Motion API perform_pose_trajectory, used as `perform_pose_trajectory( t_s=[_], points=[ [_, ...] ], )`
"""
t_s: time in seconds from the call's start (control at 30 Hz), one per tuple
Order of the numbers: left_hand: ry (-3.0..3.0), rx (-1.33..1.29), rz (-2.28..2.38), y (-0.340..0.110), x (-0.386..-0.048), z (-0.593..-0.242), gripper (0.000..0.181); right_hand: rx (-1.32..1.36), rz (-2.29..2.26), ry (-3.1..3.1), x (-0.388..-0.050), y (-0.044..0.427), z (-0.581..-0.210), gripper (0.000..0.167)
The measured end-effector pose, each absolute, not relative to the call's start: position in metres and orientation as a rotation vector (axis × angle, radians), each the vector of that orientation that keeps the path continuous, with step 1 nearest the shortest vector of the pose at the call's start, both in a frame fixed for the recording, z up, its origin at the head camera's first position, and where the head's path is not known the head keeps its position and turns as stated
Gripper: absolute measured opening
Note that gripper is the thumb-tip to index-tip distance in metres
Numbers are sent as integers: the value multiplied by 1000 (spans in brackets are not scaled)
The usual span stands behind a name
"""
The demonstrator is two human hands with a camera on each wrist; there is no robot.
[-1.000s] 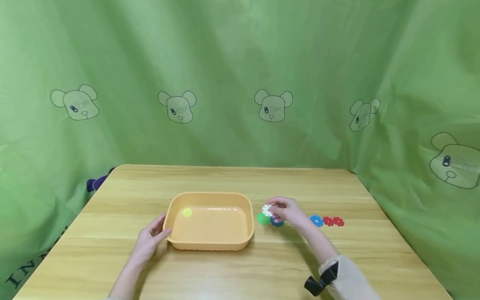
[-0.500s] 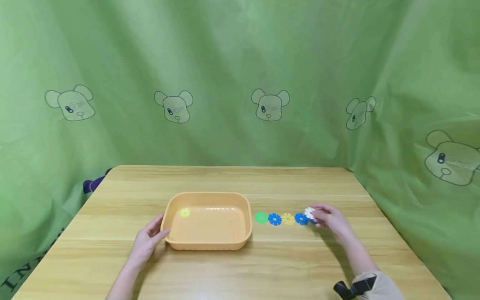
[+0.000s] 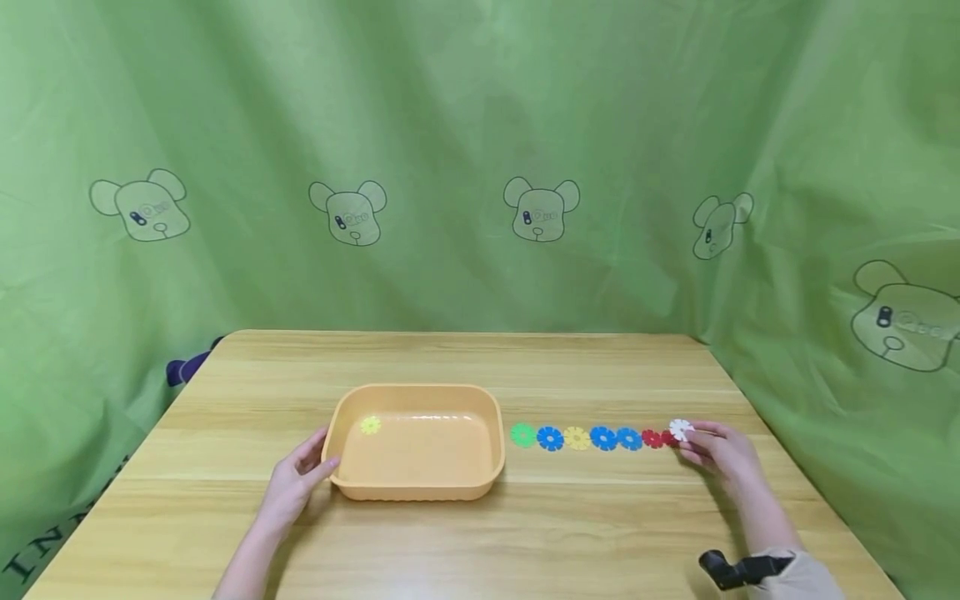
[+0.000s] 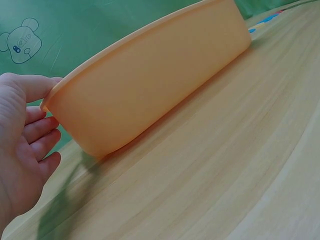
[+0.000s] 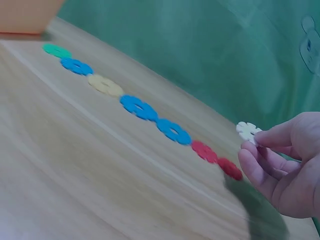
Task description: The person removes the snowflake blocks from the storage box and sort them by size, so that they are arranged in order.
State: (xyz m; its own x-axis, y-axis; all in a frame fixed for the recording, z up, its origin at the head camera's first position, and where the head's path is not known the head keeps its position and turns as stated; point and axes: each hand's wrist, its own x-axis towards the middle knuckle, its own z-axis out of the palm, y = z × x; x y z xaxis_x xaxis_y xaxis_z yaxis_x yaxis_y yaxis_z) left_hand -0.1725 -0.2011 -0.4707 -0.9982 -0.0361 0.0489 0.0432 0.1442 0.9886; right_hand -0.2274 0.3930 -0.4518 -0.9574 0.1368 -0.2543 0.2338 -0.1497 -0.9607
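Note:
My left hand (image 3: 292, 483) grips the left rim of an orange plastic basin (image 3: 416, 492), thumb over the edge and fingers along the outer wall. One yellow snowflake disc (image 3: 371, 426) lies inside it. My right hand (image 3: 727, 454) pinches a white snowflake disc (image 5: 247, 131) between thumb and fingers, held just above the right end of a row of discs. That row runs from a green disc (image 3: 523, 435) through a blue disc (image 3: 551, 439), a yellow-tan disc (image 3: 577, 438), two more blue discs (image 3: 603, 438) and two red discs (image 5: 204, 152). The rightmost red disc is partly covered in the head view.
The wooden table (image 3: 450, 550) has its right edge a little beyond my right hand. Green cloth (image 3: 450, 275) with bear-head prints hangs behind and at both sides. A black strap (image 3: 742, 571) is around my right wrist.
My right hand has carried the white disc rightward along the row, from above the green and blue discs to the red end. My left hand stays on the basin.

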Motion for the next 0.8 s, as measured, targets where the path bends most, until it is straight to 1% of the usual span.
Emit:
perform_pose_trajectory(
  t_s=[0.07,0.33,0.4,0.47,0.5,0.57,0.63,0.7,0.8],
  points=[
    [-2331,0,-2017,-201,-172,-471,58,472,-2317,1993,-228,401,-454,22],
    [-2337,0,-2025,-201,-172,-470,59,699,-2196,2206,-232,418,-462,21],
    [-2334,-2,-2030,-202,-173,-470,59,739,-2129,2293,-234,418,-463,14],
    [-2332,0,-2033,-202,-173,-470,59,768,-2034,2391,-236,418,-464,3],
    [-2331,0,-2034,-202,-173,-470,60,773,-1985,2439,-237,418,-465,5],
    [-2332,6,-2033,-202,-173,-470,60,792,-1882,2525,-239,418,-466,21],
    [-2332,10,-2031,-202,-173,-470,60,797,-1796,2596,-241,417,-468,31],
    [-2331,10,-2031,-202,-173,-470,60,800,-1734,2644,-242,417,-469,35],
    [-2333,11,-2032,-202,-173,-471,60,801,-1655,2696,-243,416,-471,36]
  ],
)
